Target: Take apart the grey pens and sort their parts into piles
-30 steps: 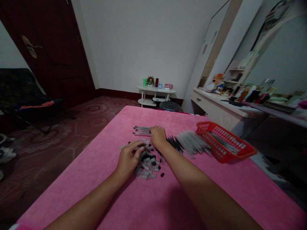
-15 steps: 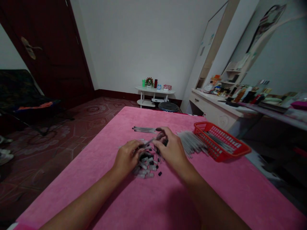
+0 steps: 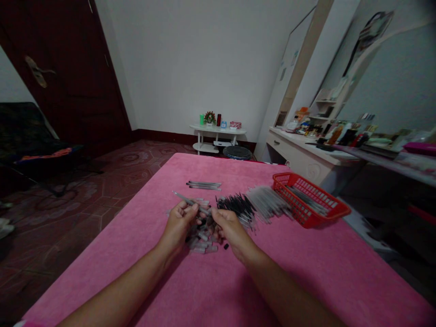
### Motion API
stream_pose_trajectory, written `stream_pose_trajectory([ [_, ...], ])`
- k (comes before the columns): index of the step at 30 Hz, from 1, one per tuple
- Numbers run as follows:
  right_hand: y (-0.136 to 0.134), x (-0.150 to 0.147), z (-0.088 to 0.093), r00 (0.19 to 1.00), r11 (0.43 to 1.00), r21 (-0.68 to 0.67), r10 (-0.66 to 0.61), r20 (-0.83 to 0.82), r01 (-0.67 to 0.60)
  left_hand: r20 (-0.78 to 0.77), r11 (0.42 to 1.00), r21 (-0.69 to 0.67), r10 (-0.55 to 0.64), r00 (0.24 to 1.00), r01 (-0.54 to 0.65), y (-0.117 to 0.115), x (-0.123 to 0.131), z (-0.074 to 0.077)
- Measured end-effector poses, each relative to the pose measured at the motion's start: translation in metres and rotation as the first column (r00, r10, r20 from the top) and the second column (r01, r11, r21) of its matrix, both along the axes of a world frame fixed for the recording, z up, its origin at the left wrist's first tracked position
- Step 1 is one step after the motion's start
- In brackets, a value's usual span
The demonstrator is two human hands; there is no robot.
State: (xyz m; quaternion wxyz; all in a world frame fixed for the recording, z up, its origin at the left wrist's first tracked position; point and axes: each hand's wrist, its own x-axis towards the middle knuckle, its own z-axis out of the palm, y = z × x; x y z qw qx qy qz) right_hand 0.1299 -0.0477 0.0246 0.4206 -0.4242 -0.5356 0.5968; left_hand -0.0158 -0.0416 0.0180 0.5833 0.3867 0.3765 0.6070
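Observation:
My left hand (image 3: 179,222) pinches a clear pen barrel (image 3: 185,199) that sticks out to the upper left. My right hand (image 3: 227,225) is closed beside it, fingertips at the barrel's near end; what it holds is hidden. Both hands hover over a heap of small clear and black pen caps (image 3: 204,240) on the pink tablecloth (image 3: 211,290). A spread of black refills and clear barrels (image 3: 252,205) lies just right of my right hand. A few finished pens (image 3: 203,185) lie in a row farther back.
A red plastic basket (image 3: 309,199) with more pen parts stands at the table's right edge. Beyond are a white dresser with bottles (image 3: 306,150), a small white side table (image 3: 218,136), a dark door (image 3: 64,77) and a dark chair (image 3: 30,145) at left.
My right hand pulled back from the row of pens at the far side and came in next to my left hand. My left hand lifted a clear barrel off the heap.

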Motion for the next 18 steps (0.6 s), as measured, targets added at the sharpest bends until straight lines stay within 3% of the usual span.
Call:
stream_pose_trajectory([
  [3, 0.0013, 0.0015, -0.0009, 0.998, 0.997, 0.052, -0.053, 0.044, 0.050, -0.014, 1.000, -0.019, 0.018, 1.000, -0.018, -0.0020, 0.0024, -0.0017],
  [9, 0.0041, 0.0045, 0.0004, 0.960, 0.940, 0.303, -0.218, 0.178, 0.157, -0.017, 0.998, -0.003, 0.060, 0.998, -0.060, -0.0025, 0.0021, -0.0019],
  [14, 0.0057, 0.0066, -0.0051, 0.961, 0.967, 0.227, -0.167, 0.222, 0.115, -0.039, 0.998, 0.008, 0.058, 0.998, -0.058, -0.0010, 0.0006, -0.0024],
  [18, 0.0055, 0.0061, -0.0074, 0.963, 0.949, 0.281, -0.196, 0.182, 0.140, -0.018, 0.998, 0.017, 0.056, 0.998, -0.056, 0.0008, -0.0012, -0.0053],
])
